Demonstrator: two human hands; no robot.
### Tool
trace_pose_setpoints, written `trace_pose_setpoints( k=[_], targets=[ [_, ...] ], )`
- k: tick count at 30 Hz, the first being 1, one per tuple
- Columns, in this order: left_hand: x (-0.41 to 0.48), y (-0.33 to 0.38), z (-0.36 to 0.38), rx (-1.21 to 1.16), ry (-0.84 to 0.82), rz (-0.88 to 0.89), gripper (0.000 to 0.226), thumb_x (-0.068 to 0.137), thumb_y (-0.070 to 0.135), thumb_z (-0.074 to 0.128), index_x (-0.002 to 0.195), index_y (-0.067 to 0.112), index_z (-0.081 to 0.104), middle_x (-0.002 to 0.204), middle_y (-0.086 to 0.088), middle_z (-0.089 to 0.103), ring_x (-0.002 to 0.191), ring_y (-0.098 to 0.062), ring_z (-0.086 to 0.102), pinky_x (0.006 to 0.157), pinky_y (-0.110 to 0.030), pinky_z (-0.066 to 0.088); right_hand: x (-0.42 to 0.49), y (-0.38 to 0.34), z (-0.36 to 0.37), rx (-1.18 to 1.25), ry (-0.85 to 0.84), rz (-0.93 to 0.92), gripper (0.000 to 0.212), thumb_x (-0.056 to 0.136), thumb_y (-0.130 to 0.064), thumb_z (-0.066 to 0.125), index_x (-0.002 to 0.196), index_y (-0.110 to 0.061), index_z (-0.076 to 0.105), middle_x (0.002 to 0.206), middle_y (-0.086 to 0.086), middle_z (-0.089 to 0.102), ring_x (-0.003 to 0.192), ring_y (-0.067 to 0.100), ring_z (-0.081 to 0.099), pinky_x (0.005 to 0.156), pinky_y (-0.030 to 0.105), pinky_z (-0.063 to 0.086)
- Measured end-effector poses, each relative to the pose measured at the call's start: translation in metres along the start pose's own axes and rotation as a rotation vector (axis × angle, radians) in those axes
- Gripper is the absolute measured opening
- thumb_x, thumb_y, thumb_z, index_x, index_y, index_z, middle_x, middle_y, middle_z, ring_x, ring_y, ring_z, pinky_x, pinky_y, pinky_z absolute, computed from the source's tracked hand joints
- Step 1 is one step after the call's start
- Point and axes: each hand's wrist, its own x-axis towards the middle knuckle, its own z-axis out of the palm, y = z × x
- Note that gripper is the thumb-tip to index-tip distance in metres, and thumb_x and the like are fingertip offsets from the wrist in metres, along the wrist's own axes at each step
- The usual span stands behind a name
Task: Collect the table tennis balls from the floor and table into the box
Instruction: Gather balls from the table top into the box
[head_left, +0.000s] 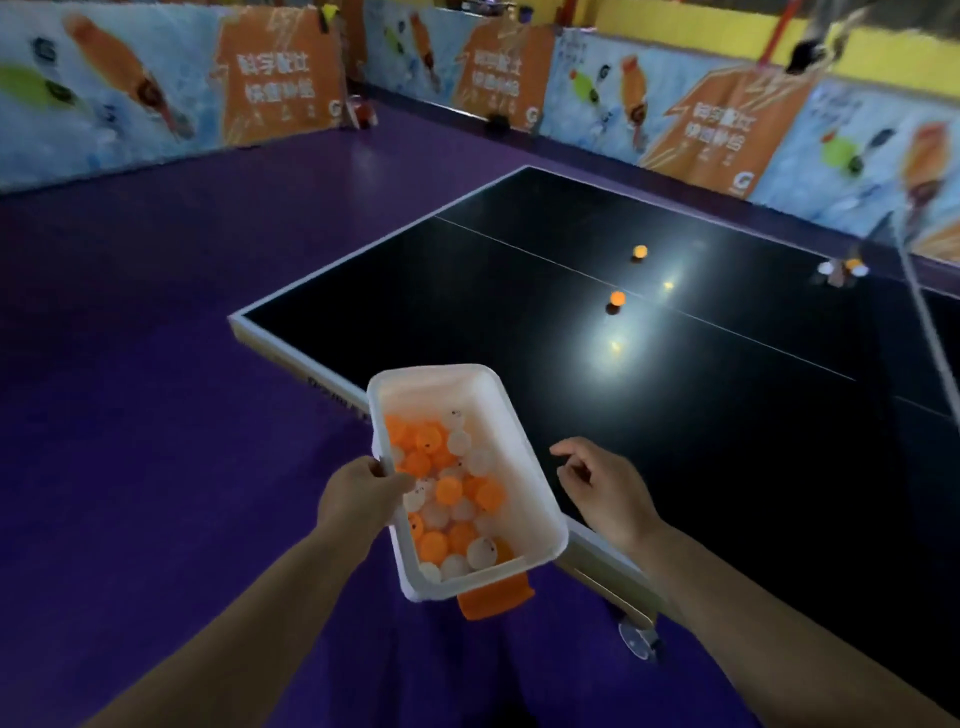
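Observation:
A white plastic box (519, 447) with several orange and white balls (452, 499) inside hangs over the near corner of the black table (727, 467). My left hand (363, 493) grips the box by its left rim. My right hand (602, 488) hovers just right of the box above the table, fingers loosely curled and holding nothing. Two orange balls lie on the table top: one (618, 299) by the white centre line, another (640, 252) farther back. A small cluster of white and orange balls (841, 268) sits against the net at the far right.
The net (930, 322) crosses the table on the right. Purple floor (156, 364) surrounds the table. Printed barrier boards (270, 83) fence the court at the back, with a small orange object (363, 111) on the floor at a gap between them. An orange tab (493, 597) sticks out under the box.

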Motion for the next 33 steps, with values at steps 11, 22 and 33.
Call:
trace_pose_setpoints(
  k=[11, 22, 33],
  targets=[
    [0.110, 0.083, 0.088, 0.086, -0.122, 0.085, 0.011, 0.082, 0.020, 0.070, 0.078, 0.016, 0.061, 0.080, -0.009, 0.068, 0.074, -0.024, 0.068, 0.073, -0.044, 0.060, 0.115, 0.073, -0.035, 0.017, 0.161, 0.264, 0.025, 0.089, -0.019, 0.054, 0.111, -0.030, 0.060, 0.083, -0.012, 0.061, 0.074, 0.010, 0.060, 0.070, 0.029, 0.047],
    [0.243, 0.178, 0.197, 0.135, -0.016, 0.069, 0.017, 0.086, 0.025, 0.069, 0.085, 0.010, 0.061, 0.087, -0.016, 0.066, 0.078, -0.027, 0.065, 0.077, -0.048, 0.058, 0.343, 0.178, -0.080, 0.022, 0.172, 0.323, 0.034, 0.087, -0.013, 0.053, 0.120, -0.020, 0.057, 0.094, -0.004, 0.063, 0.093, 0.021, 0.061, 0.077, 0.027, 0.042],
    [0.339, 0.225, 0.244, 0.000, 0.094, -0.084, 0.026, 0.079, 0.029, 0.073, 0.086, 0.007, 0.062, 0.089, -0.018, 0.069, 0.079, -0.030, 0.069, 0.073, -0.050, 0.059, 0.540, 0.253, -0.056, -0.365, 0.017, 0.236, 0.042, 0.084, -0.011, 0.055, 0.126, -0.013, 0.055, 0.130, 0.018, 0.042, 0.118, 0.037, 0.041, 0.093, 0.044, 0.042]
  ],
)
